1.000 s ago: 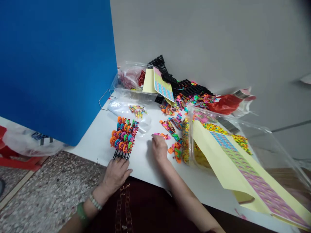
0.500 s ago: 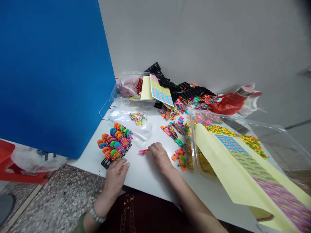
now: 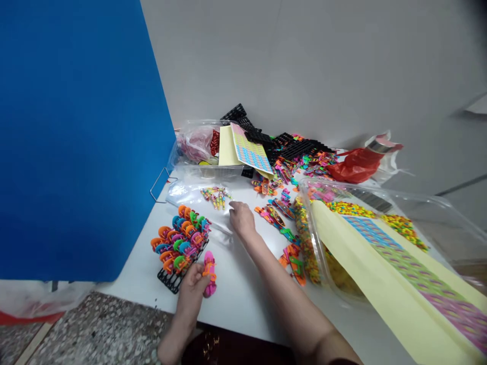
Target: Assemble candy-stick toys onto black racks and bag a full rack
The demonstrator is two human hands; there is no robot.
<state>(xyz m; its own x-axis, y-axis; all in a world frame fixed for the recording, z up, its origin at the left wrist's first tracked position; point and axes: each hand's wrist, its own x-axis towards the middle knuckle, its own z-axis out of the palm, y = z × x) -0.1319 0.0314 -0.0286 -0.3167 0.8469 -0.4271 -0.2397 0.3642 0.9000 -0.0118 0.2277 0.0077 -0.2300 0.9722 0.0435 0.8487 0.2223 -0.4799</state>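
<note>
While we log this moment, our left hand [image 3: 192, 289] grips a pink-and-orange plastic clip [image 3: 209, 274] just beside the black rack [image 3: 166, 276] of bright clips [image 3: 178, 235], and our right hand [image 3: 241, 220], empty and loosely curled, touches the clear plastic bag [image 3: 198, 195] beyond that rack.

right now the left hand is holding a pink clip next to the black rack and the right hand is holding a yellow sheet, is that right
Not quite: the right hand holds no yellow sheet. The head view shows it at the edge of the clear plastic bag. The rest stands: the left hand holds the pink clip next to the black rack.
</note>
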